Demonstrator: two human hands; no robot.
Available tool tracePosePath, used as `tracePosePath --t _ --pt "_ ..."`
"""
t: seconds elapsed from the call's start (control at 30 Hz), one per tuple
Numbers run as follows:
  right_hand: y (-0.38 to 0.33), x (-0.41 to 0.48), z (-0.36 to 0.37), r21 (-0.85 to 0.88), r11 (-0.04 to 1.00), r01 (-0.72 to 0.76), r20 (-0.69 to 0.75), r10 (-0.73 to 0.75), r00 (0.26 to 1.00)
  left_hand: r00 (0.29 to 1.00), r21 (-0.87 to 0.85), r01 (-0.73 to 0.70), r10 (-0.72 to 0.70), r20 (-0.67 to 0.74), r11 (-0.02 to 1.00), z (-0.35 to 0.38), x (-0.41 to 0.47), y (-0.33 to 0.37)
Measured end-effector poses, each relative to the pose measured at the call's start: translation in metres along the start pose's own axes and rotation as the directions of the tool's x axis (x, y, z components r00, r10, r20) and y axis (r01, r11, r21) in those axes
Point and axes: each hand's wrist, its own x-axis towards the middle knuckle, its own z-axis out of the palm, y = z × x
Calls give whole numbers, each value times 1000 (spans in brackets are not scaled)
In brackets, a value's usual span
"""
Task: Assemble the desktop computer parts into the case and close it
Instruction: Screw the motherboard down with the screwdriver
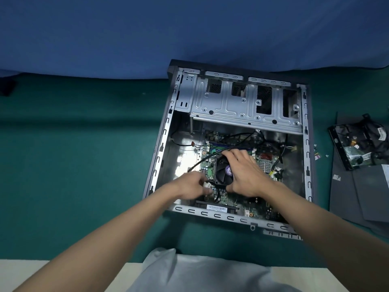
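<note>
An open grey computer case (162,144) lies flat on the green table, its green motherboard (235,201) inside. A black CPU cooler fan (223,171) with a purple label sits on the board's middle. My right hand (244,173) grips the fan from the right, fingers over its far edge and thumb at its near edge. My left hand (193,184) is at the fan's near left corner, its fingers pinching a small white connector (207,185) on a black cable. A silver drive cage (244,102) spans the case's far end.
Dark grey side panels (357,194) lie right of the case, with a drive and a black bagged part (362,144) on them. Small screws (317,152) lie between case and panels. Loose black cables (237,135) cross the board. A blue backdrop stands behind.
</note>
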Motion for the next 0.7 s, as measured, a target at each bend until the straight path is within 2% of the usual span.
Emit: tracePosePath --t 0.2,0.57,0.7 --pt "-1 0 -1 -51 999 15 -14 -16 1000 990 13 -56 54 130 998 -9 -19 -15" --pt "-4 0 -5 -68 997 -21 -16 20 1000 995 68 -83 78 68 994 -6 -25 -14" --pt "-9 0 1 -156 988 -14 -11 13 1000 995 59 -84 81 54 995 -6 -27 -13"
